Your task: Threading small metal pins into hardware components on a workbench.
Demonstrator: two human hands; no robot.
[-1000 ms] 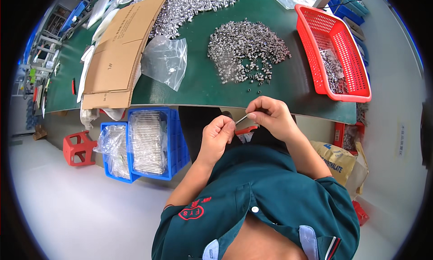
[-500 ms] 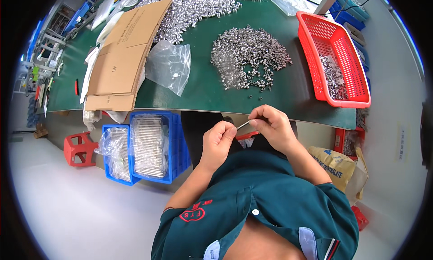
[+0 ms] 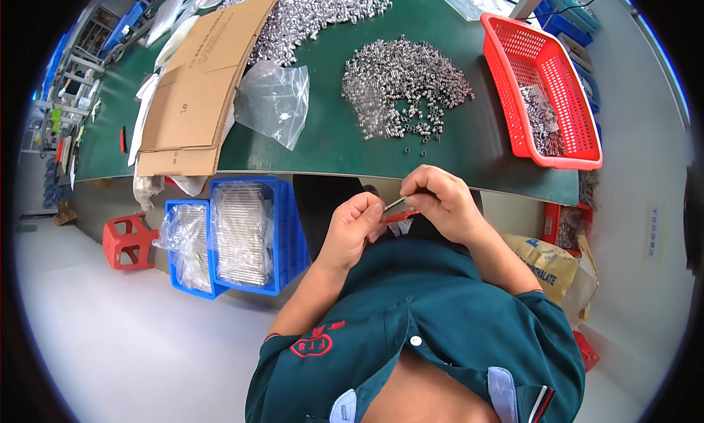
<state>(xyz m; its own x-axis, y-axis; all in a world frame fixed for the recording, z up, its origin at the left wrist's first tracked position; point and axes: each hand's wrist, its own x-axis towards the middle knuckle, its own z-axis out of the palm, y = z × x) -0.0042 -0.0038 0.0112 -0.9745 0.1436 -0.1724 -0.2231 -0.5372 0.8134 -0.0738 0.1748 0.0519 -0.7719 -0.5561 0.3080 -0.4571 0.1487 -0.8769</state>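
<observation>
Barely a change — left hand (image 3: 352, 228) and right hand (image 3: 447, 206) still closed in pinches on the slim rod (image 3: 394, 203), at the left's two o'clock — so this piece stays in work.

There are two hands (image 3: 354, 231) (image 3: 444, 203), one held rod (image 3: 394, 203), one perforated basket (image 3: 507, 93) and one stool (image 3: 127, 239).
</observation>
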